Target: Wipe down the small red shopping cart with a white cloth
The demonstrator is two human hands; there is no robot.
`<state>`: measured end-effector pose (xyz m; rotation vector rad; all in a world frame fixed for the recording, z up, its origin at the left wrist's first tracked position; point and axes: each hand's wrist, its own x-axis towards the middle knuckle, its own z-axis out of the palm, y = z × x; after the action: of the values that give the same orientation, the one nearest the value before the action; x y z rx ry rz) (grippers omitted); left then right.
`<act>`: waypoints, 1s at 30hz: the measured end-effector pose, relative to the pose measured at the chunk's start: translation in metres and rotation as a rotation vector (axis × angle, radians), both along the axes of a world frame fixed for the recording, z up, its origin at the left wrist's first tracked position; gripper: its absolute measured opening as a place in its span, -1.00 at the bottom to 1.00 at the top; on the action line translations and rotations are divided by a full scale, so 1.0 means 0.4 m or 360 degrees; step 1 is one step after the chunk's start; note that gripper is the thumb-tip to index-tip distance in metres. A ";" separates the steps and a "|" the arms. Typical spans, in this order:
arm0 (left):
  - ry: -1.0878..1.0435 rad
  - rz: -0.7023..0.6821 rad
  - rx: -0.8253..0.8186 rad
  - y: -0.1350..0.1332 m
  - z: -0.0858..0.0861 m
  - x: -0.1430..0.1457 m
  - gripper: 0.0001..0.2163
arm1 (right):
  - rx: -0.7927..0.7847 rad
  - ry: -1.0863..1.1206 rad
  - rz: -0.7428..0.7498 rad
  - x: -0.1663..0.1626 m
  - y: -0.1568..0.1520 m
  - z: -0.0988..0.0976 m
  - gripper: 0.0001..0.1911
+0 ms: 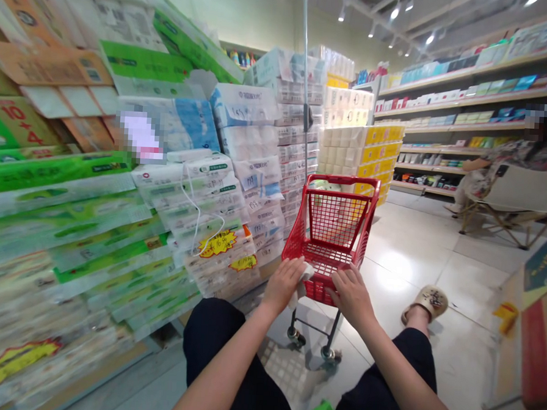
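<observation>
A small red plastic shopping cart (324,263) on dark legs with caster wheels stands right in front of me, between my legs. My left hand (286,282) is closed at the near left of its rim, with a crumpled white cloth or tissue (305,272) in the fingers, part of it hanging below. Curled over the near right edge of the cart is my right hand (352,290); its fingertips lie inside the rim. The cart's mesh flap (334,217) stands raised toward the far side. I see nothing lying in the basket.
Stacked tissue packs (253,149) rise along the left, with a phone (142,136) and a white cable (195,210) on them. Yellow-and-white packs (379,152) stand behind the cart. At right, a person sits in a folding chair (524,187) before stocked shelves (452,125). Boxes (543,317) edge the near right.
</observation>
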<state>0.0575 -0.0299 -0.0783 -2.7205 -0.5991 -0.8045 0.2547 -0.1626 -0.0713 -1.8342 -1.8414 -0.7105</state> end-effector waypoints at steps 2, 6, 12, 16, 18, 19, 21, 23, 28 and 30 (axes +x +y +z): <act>-0.0035 0.0111 -0.0036 0.037 -0.001 -0.031 -0.56 | -0.0005 -0.0005 0.0004 -0.007 -0.003 0.007 -0.91; -0.0105 0.0233 -0.0098 0.077 -0.012 -0.056 -0.56 | -0.0008 0.0023 0.0007 -0.039 -0.007 0.018 -0.87; -0.0167 0.0328 -0.0206 0.131 -0.016 -0.074 -0.53 | -0.0075 0.0039 0.0169 -0.091 0.014 0.023 -0.50; -0.0235 0.0372 -0.0284 0.183 -0.010 -0.083 -0.52 | -0.0153 0.0036 0.0414 -0.056 0.056 0.045 -0.42; -0.0254 0.0398 -0.0326 0.200 -0.007 -0.082 -0.52 | -0.0120 0.0004 0.0419 -0.021 0.082 0.058 -0.48; -0.0259 0.0408 -0.0341 0.203 -0.005 -0.080 -0.52 | -0.0100 -0.0020 0.0406 -0.003 0.096 0.063 -0.52; -0.0267 0.0419 -0.0351 0.198 -0.003 -0.076 -0.54 | -0.0106 -0.0072 0.0401 0.024 0.120 0.067 -0.57; -0.0269 0.0423 -0.0338 0.173 -0.003 -0.069 -0.56 | -0.0145 -0.0107 0.0407 0.038 0.136 0.065 -0.57; -0.0255 0.0374 -0.0227 0.040 -0.011 -0.018 -0.58 | -0.0152 -0.0164 0.0338 0.030 0.145 0.050 -0.48; -0.0217 0.0266 -0.0164 -0.024 -0.017 0.015 -0.57 | -0.0164 -0.0162 0.0311 0.024 0.145 0.046 -0.52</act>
<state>0.0637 -0.0395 -0.0852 -2.6757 -0.9082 -0.9449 0.2644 -0.1044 -0.0529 -1.6762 -2.1244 -0.6597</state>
